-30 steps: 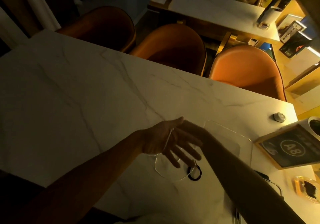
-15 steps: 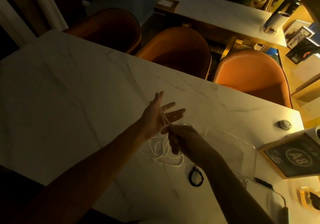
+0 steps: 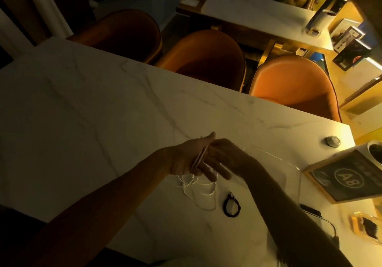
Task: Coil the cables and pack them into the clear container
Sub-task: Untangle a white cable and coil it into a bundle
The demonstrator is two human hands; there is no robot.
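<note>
Cable: white cable (image 3: pixel 198 186) hangs in loose loops from the hands onto the worktop (image 3: pixel 103 122); several strands run across the left palm.
Left hand (image 3: pixel 190 159): palm up, fingers straight, cable strands laid across it.
Right hand (image 3: pixel 225 153): partly hidden behind the left hand; its hold on the cable cannot be determined.
Container: clear container (image 3: pixel 289 175) sits on the worktop just right of the hands, partly covered by the right forearm.
Black coil (image 3: pixel 232 205): lies on the worktop near the white loops, apart from them.
Sign (image 3: pixel 349 179): framed board marked "A8", right of the container.
Chairs (image 3: pixel 293 87): orange, along the far worktop edge.
</note>
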